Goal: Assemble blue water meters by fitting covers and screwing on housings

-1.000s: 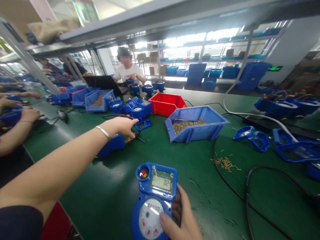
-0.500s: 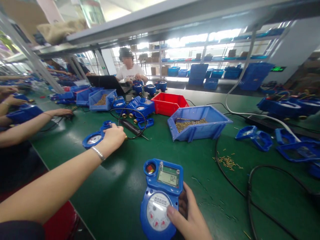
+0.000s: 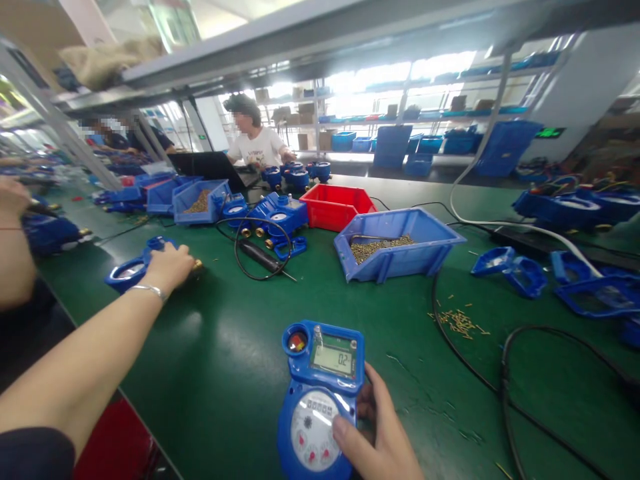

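My right hand (image 3: 377, 427) grips a blue water meter (image 3: 320, 400) by its right side, thumb on the dial's edge. Its small display reads 0.2 above a round white dial with red pointers. Off to the left, my left hand (image 3: 169, 267) is closed over a second blue water meter (image 3: 125, 272), low over the green table. A brass end of that meter sticks out beyond the fingers. A black electric screwdriver (image 3: 260, 257) with a looped cable lies beyond the hands.
A blue bin (image 3: 400, 257) of small brass screws stands beside a red bin (image 3: 337, 205). Loose screws (image 3: 461, 323) lie right of centre, near black cables (image 3: 505, 387). Blue covers (image 3: 525, 277) are at the right. A co-worker (image 3: 257, 143) sits across the table; another person's arm (image 3: 14, 247) reaches in at left.
My left hand has moved left and a little nearer with its water meter. The right hand's meter has stayed almost in place. The neighbour's arm at left has pulled back.
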Demonstrator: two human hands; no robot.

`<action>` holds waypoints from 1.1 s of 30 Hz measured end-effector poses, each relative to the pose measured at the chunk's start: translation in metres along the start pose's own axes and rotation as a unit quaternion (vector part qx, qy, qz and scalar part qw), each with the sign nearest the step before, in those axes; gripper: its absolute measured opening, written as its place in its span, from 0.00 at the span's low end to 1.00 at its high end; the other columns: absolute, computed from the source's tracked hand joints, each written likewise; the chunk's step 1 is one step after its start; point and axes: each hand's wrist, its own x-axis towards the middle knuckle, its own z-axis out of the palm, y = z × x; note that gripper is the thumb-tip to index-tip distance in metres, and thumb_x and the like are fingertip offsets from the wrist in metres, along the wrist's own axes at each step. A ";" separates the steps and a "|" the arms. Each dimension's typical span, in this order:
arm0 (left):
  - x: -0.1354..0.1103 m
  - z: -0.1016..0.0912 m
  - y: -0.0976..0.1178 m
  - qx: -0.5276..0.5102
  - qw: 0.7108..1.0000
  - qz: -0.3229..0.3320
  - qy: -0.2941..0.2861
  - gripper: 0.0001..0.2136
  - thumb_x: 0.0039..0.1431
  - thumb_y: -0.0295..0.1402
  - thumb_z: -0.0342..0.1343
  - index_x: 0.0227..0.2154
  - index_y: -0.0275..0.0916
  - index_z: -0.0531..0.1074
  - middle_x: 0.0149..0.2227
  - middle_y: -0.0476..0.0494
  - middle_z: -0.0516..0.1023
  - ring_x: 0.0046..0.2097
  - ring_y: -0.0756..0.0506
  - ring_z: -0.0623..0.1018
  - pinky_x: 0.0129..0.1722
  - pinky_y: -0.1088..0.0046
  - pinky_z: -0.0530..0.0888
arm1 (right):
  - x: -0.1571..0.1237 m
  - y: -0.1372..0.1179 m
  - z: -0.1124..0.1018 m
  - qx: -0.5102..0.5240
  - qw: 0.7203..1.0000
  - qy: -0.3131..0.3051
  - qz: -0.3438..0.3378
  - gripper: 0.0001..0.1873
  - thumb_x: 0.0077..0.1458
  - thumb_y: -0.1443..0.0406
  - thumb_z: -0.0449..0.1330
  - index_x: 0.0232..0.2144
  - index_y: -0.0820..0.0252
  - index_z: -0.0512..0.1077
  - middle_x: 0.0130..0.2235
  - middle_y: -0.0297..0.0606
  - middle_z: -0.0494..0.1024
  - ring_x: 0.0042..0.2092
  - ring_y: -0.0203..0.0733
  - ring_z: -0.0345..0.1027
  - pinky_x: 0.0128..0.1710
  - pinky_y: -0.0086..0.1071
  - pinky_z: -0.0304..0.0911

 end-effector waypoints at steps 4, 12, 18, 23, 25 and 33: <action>0.001 0.008 -0.006 0.002 0.999 0.007 0.032 0.12 0.59 0.36 0.53 0.43 0.35 0.69 0.50 0.41 0.68 0.50 0.40 0.70 0.47 0.56 0.69 | -0.001 -0.002 0.000 0.001 1.000 -0.001 0.002 0.49 0.41 0.51 0.59 0.60 0.71 0.47 0.45 0.51 0.69 0.45 0.51 0.66 0.42 0.38 0.64; 0.002 0.010 -0.014 -0.021 0.998 0.026 0.054 0.17 0.54 0.39 0.56 0.46 0.37 0.68 0.53 0.38 0.66 0.53 0.34 0.67 0.47 0.53 0.67 | 0.000 0.004 0.001 0.017 1.000 0.004 0.005 0.50 0.41 0.49 0.60 0.60 0.66 0.48 0.47 0.49 0.69 0.45 0.50 0.66 0.40 0.36 0.65; -0.023 -0.029 0.018 -0.084 0.986 -0.013 0.143 0.31 0.58 0.47 0.42 0.58 0.28 0.53 0.62 0.23 0.52 0.63 0.30 0.54 0.57 0.46 0.53 | 0.000 0.001 0.009 0.008 1.000 0.023 -0.017 0.48 0.42 0.51 0.60 0.60 0.69 0.48 0.44 0.49 0.70 0.43 0.51 0.67 0.43 0.40 0.64; -0.142 -0.050 0.087 -0.190 0.958 0.101 0.191 0.46 0.43 0.59 0.51 0.63 0.40 0.45 0.64 0.38 0.54 0.66 0.38 0.48 0.63 0.56 0.51 | 0.023 -0.006 0.043 0.009 0.998 -0.025 -0.062 0.43 0.45 0.57 0.60 0.60 0.68 0.50 0.48 0.49 0.71 0.48 0.50 0.67 0.49 0.39 0.61; -0.188 -0.041 0.112 -0.185 0.954 0.154 0.179 0.49 0.33 0.63 0.54 0.60 0.48 0.54 0.63 0.39 0.57 0.66 0.34 0.48 0.63 0.48 0.44 | 0.039 -0.011 0.065 0.000 0.995 -0.060 -0.084 0.43 0.46 0.58 0.61 0.60 0.66 0.50 0.50 0.48 0.70 0.52 0.50 0.64 0.52 0.39 0.59; -0.194 -0.019 0.128 -0.128 0.989 -0.019 0.073 0.27 0.57 0.41 0.45 0.58 0.37 0.61 0.62 0.33 0.58 0.62 0.32 0.59 0.55 0.45 0.60 | 0.062 -0.036 0.124 -0.073 0.979 -0.153 -0.109 0.34 0.53 0.58 0.54 0.58 0.73 0.57 0.46 0.51 0.73 0.49 0.50 0.67 0.51 0.43 0.61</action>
